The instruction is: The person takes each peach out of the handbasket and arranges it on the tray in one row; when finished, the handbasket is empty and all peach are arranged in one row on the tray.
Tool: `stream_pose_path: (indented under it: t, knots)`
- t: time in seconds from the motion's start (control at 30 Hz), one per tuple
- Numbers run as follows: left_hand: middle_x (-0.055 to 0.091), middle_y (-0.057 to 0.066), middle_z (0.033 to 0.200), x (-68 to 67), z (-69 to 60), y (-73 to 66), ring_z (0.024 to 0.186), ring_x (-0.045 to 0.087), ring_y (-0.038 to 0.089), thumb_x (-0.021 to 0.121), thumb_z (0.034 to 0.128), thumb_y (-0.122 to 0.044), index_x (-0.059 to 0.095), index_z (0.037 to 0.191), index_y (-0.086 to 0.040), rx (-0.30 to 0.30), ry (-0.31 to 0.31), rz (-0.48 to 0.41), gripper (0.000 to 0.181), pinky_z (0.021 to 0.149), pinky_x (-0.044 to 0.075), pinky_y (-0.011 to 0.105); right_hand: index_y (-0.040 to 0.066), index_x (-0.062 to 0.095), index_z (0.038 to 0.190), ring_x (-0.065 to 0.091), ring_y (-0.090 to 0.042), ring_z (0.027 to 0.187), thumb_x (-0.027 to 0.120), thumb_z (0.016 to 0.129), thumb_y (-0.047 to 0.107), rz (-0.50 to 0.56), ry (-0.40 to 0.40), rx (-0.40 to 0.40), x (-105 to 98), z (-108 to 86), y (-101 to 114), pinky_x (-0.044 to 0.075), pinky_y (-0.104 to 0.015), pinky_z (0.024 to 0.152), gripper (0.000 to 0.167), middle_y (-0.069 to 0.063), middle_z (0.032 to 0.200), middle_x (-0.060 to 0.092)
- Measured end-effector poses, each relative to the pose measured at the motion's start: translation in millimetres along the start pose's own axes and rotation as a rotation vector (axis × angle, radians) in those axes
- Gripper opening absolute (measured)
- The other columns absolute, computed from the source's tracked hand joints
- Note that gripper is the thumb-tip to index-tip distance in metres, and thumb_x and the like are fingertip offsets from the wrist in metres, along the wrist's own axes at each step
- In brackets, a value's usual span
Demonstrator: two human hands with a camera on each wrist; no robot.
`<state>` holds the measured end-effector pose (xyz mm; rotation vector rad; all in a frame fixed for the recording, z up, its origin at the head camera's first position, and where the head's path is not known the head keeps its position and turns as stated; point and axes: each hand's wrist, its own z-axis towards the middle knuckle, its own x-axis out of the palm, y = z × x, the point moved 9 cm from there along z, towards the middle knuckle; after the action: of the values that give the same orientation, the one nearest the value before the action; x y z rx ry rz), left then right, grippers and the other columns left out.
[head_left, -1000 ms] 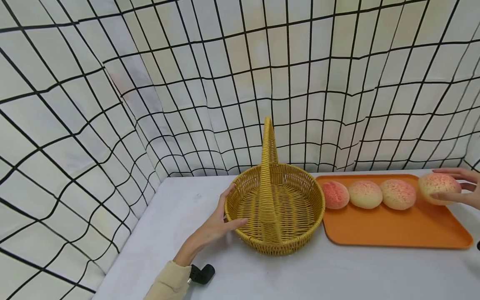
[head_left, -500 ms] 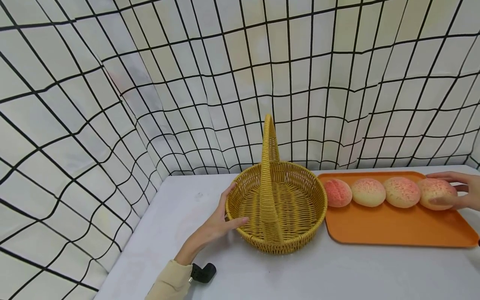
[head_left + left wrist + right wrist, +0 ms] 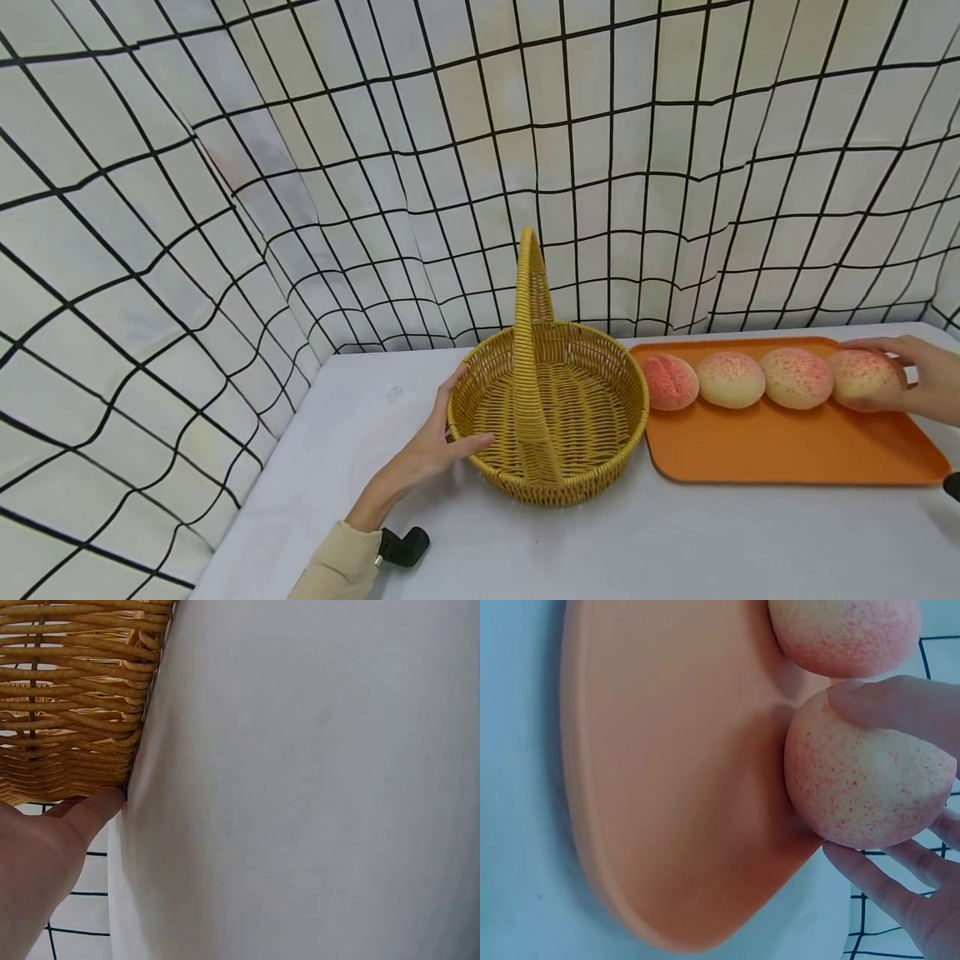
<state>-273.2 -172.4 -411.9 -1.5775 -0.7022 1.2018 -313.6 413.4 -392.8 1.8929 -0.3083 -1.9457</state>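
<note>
A round yellow wicker basket point(image 3: 581, 408) with a tall arched handle stands on the table. My left hand point(image 3: 431, 446) grips its left side, thumb over the rim and fingers along the outer wall. In the left wrist view, fingertips reach the foot of the woven wall point(image 3: 67, 735). On the right, an orange tray point(image 3: 795, 450) bears a row of peaches. My right hand point(image 3: 926, 379) holds the rightmost peach point(image 3: 862, 379) at the tray's back edge. Seen from the right wrist, thumb and fingers lie on opposite sides of this speckled peach point(image 3: 870, 780).
A redder peach point(image 3: 669, 383) lies closest to the basket, followed by a pale one point(image 3: 730, 380) and a pink-flecked one point(image 3: 797, 379). The tray's left edge meets the basket. White cloth walls with a black grid point(image 3: 480, 167) stand behind and to the left.
My right hand has brought its peach leftward and onto the tray, up against the row's end. The left hand keeps its hold on the basket. The head view has shifted slightly.
</note>
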Motion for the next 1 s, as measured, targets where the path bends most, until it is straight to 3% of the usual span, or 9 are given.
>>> stream_pose_path:
  t: [0.13,0.23,0.3,0.53,0.67,0.73,0.8,0.9,1.0]
  knots:
    - [0.007,0.014,0.174,-1.0,-2.6,0.1,0.158,0.017,0.036,0.078,0.0948,-0.031,0.001,0.168,-0.033,-0.004,0.0,0.004,0.106,0.125,0.017,0.058,-0.014,0.043,0.142,0.041,-0.051,0.105,0.091,0.083,0.023,0.066,-0.056,0.0,2,-5.4,-4,0.052,-0.038,0.069,0.084,-0.043,0.133,0.041]
    - [0.007,0.017,0.174,-1.5,-3.9,1.1,0.158,0.017,0.038,0.077,0.0949,-0.031,0.0,0.169,-0.031,-0.002,0.002,0.01,0.107,0.125,0.018,0.059,-0.014,0.044,0.142,0.047,-0.045,0.1,0.092,0.082,0.02,0.082,-0.09,-0.012,3,-7.1,-6,0.046,-0.02,0.059,0.084,-0.041,0.131,0.043]
    - [0.008,0.017,0.173,-1.7,-4.8,1.5,0.157,0.019,0.038,0.078,0.0949,-0.031,0.0,0.169,-0.031,-0.003,-0.002,0.008,0.107,0.125,0.018,0.059,-0.014,0.044,0.141,0.048,-0.046,0.101,0.092,0.081,0.017,0.089,-0.095,-0.028,3,-7.3,-4,0.045,-0.016,0.059,0.083,-0.041,0.131,0.043]
    - [0.007,0.016,0.173,0.5,-5.3,0.5,0.157,0.02,0.037,0.077,0.095,-0.031,0.0,0.169,-0.031,0.001,0.003,0.002,0.107,0.124,0.02,0.058,-0.014,0.044,0.14,0.046,-0.053,0.103,0.093,0.081,0.018,0.088,-0.067,-0.031,3,-6.6,-4,0.044,-0.015,0.06,0.083,-0.042,0.13,0.041]
    - [0.005,0.016,0.174,1.9,-3.1,-0.9,0.157,0.018,0.038,0.076,0.0954,-0.032,-0.001,0.169,-0.03,0.005,0.01,0.01,0.106,0.124,0.02,0.059,-0.012,0.045,0.138,0.048,-0.044,0.103,0.093,0.08,0.017,0.099,-0.074,-0.043,0,-6.6,-4,0.044,-0.015,0.061,0.081,-0.04,0.132,0.042]
    - [0.005,0.016,0.174,2.2,-2.1,-1.2,0.158,0.017,0.038,0.076,0.0953,-0.033,-0.001,0.169,-0.03,0.005,0.013,0.016,0.106,0.125,0.019,0.059,-0.012,0.046,0.137,0.048,-0.045,0.105,0.093,0.08,0.014,0.099,-0.091,-0.071,-3,-6.5,2,0.055,-0.028,0.067,0.077,-0.039,0.132,0.043]
    - [0.005,0.015,0.174,2.5,-1.7,-0.6,0.158,0.017,0.038,0.076,0.0951,-0.034,0.0,0.169,-0.031,-0.002,0.015,0.024,0.106,0.125,0.019,0.059,-0.012,0.047,0.136,0.048,-0.048,0.108,0.09,0.083,0.012,0.071,-0.115,-0.096,-8,-6.9,12,0.059,-0.05,0.076,0.072,-0.04,0.132,0.044]
    - [0.003,0.013,0.174,1.7,-2.7,0.5,0.159,0.014,0.036,0.076,0.0952,-0.037,-0.001,0.168,-0.032,-0.015,0.022,0.043,0.106,0.125,0.017,0.06,-0.012,0.047,0.139,0.044,-0.059,0.11,0.083,0.092,0.014,0.016,-0.151,-0.134,-14,-8.3,37,0.044,-0.079,0.082,0.064,-0.041,0.132,0.043]
    - [0.002,0.012,0.174,-0.8,-5.3,1.1,0.159,0.012,0.037,0.076,0.0953,-0.038,-0.001,0.168,-0.034,-0.03,0.027,0.066,0.106,0.124,0.016,0.063,-0.009,0.049,0.141,0.044,-0.058,0.111,0.075,0.099,0.016,-0.01,-0.195,-0.206,-18,-12.1,74,0.042,-0.078,0.082,0.056,-0.04,0.133,0.043]
